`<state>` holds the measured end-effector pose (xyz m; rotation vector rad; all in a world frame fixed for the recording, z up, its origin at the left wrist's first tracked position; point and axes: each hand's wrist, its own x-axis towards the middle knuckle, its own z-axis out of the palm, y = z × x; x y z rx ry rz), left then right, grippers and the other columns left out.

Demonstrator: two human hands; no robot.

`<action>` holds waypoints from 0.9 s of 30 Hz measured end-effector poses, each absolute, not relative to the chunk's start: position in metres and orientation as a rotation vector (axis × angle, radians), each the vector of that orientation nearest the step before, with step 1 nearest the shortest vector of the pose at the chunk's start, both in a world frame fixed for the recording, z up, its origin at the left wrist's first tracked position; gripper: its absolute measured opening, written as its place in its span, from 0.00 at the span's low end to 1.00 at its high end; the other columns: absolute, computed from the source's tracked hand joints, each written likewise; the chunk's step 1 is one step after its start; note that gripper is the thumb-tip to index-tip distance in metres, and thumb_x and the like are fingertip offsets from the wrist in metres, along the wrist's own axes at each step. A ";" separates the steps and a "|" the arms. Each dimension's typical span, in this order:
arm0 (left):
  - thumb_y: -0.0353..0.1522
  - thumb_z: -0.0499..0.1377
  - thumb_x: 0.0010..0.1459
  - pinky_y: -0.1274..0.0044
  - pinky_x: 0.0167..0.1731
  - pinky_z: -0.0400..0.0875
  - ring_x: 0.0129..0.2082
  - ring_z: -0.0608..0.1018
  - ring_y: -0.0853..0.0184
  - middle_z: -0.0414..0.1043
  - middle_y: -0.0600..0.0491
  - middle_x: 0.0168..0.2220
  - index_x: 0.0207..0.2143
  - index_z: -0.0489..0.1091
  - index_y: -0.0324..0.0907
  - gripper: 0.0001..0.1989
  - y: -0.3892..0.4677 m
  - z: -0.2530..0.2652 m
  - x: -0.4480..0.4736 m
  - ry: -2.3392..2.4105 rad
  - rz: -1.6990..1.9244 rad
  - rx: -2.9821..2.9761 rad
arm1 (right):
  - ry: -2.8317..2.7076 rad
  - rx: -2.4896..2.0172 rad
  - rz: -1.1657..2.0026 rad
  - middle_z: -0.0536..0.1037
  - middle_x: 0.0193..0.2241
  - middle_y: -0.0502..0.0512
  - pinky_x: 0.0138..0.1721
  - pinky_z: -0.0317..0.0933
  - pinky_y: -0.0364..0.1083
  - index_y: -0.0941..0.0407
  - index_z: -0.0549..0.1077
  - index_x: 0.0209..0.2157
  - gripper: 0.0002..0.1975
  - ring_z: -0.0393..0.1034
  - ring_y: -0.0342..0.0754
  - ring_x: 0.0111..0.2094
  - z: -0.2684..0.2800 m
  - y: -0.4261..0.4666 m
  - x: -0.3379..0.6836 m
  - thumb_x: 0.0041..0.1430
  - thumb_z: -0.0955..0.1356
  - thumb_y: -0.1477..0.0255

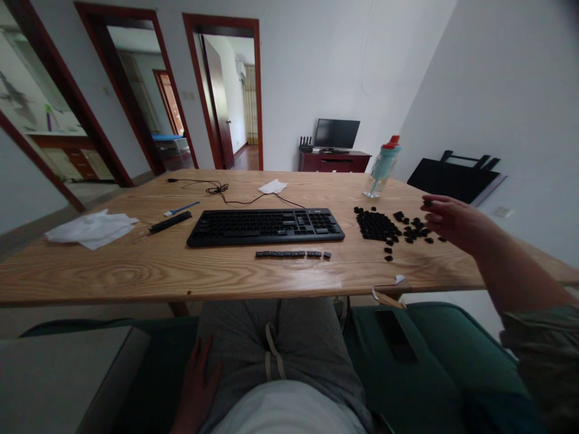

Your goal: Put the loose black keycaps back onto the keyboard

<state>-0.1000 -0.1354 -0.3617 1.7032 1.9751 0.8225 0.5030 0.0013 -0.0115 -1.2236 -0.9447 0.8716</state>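
My right hand (pixel 447 220) is raised over the right side of the table, its fingertips pinched on a small black keycap (pixel 427 204). Below and to its left lie many loose black keycaps (pixel 414 229), beside a tightly packed block of keycaps (pixel 377 226). A black keyboard (pixel 266 226) with most of its keycaps off lies mid-table, and a short row of keycaps (pixel 284 254) is lined up in front of it. My left hand (pixel 201 377) rests on my thigh, fingers stretched out and holding nothing.
A water bottle (pixel 382 169) stands behind the keycaps. To the left are white tissues (pixel 93 228), a blue brush (pixel 181 208) and a long black bar (pixel 170 222). The keyboard cable (pixel 244 201) runs behind, near another tissue (pixel 272 186). A phone (pixel 397 336) lies on the green seat.
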 end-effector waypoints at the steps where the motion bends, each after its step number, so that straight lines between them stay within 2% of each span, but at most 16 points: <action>1: 0.44 0.52 0.58 0.63 0.67 0.53 0.69 0.53 0.55 0.46 0.58 0.71 0.69 0.42 0.66 0.38 -0.135 -0.362 -0.100 1.972 0.822 1.700 | -0.955 -1.129 0.946 0.74 0.30 0.54 0.25 0.46 0.47 0.57 0.77 0.39 0.06 0.57 0.35 0.22 -0.012 -0.004 0.484 0.57 0.71 0.75; 5: 0.45 0.52 0.57 0.63 0.67 0.52 0.69 0.53 0.55 0.46 0.60 0.71 0.68 0.42 0.67 0.38 -0.134 -0.364 -0.101 1.973 0.808 1.676 | -1.108 -0.895 1.181 0.67 0.21 0.48 0.22 0.46 0.42 0.57 0.77 0.35 0.09 0.53 0.37 0.20 -0.021 -0.018 0.410 0.49 0.73 0.72; 7: 0.45 0.52 0.57 0.64 0.67 0.51 0.70 0.52 0.56 0.44 0.60 0.72 0.68 0.43 0.66 0.38 -0.133 -0.365 -0.102 1.971 0.801 1.668 | -1.200 -0.832 1.265 0.67 0.21 0.48 0.22 0.46 0.42 0.56 0.78 0.34 0.09 0.53 0.37 0.20 -0.023 -0.020 0.380 0.47 0.74 0.71; 11: 0.46 0.51 0.58 0.68 0.68 0.48 0.70 0.49 0.58 0.40 0.55 0.73 0.69 0.46 0.58 0.37 -0.134 -0.368 -0.103 1.969 0.757 1.657 | -1.328 -0.745 1.343 0.70 0.23 0.49 0.23 0.48 0.42 0.55 0.77 0.33 0.08 0.52 0.37 0.20 -0.021 -0.018 0.343 0.49 0.73 0.70; 16: 0.47 0.49 0.57 0.71 0.67 0.49 0.70 0.51 0.60 0.43 0.57 0.72 0.67 0.52 0.56 0.35 -0.135 -0.362 -0.099 2.019 0.751 1.644 | -1.441 -0.796 1.185 0.75 0.29 0.50 0.24 0.51 0.42 0.54 0.75 0.32 0.09 0.56 0.39 0.22 -0.029 -0.008 0.326 0.47 0.74 0.69; 20: 0.47 0.47 0.58 0.70 0.67 0.51 0.70 0.53 0.60 0.46 0.50 0.71 0.67 0.54 0.49 0.35 -0.135 -0.357 -0.095 2.054 0.709 1.665 | -1.545 -0.930 0.915 0.75 0.30 0.51 0.28 0.57 0.42 0.56 0.74 0.30 0.10 0.64 0.41 0.28 -0.043 0.000 0.326 0.45 0.76 0.69; 22: 0.46 0.48 0.59 0.68 0.66 0.55 0.69 0.55 0.58 0.49 0.49 0.71 0.67 0.55 0.48 0.34 -0.135 -0.354 -0.094 2.075 0.697 1.708 | -1.546 -0.967 0.844 0.75 0.28 0.50 0.28 0.57 0.41 0.56 0.74 0.30 0.10 0.64 0.41 0.28 -0.048 0.002 0.328 0.45 0.75 0.69; 24: 0.43 0.50 0.59 0.63 0.62 0.63 0.66 0.62 0.53 0.57 0.48 0.68 0.63 0.61 0.50 0.30 -0.138 -0.345 -0.092 2.090 0.707 1.810 | -1.526 -1.011 0.829 0.73 0.26 0.49 0.27 0.56 0.41 0.57 0.75 0.30 0.10 0.62 0.40 0.27 -0.050 -0.002 0.327 0.46 0.75 0.68; 26: 0.39 0.53 0.58 0.59 0.55 0.72 0.60 0.71 0.49 0.68 0.48 0.61 0.54 0.72 0.52 0.22 -0.142 -0.320 -0.086 2.005 0.770 2.037 | -1.467 -1.030 0.886 0.73 0.26 0.49 0.26 0.55 0.40 0.56 0.75 0.30 0.09 0.61 0.40 0.26 -0.052 -0.013 0.319 0.47 0.75 0.69; 27: 0.35 0.54 0.58 0.59 0.51 0.76 0.54 0.77 0.50 0.74 0.49 0.55 0.47 0.76 0.52 0.17 -0.144 -0.301 -0.082 1.875 0.840 2.208 | -1.414 -1.014 0.961 0.73 0.27 0.49 0.25 0.54 0.40 0.56 0.75 0.30 0.08 0.61 0.39 0.25 -0.055 -0.022 0.311 0.48 0.74 0.69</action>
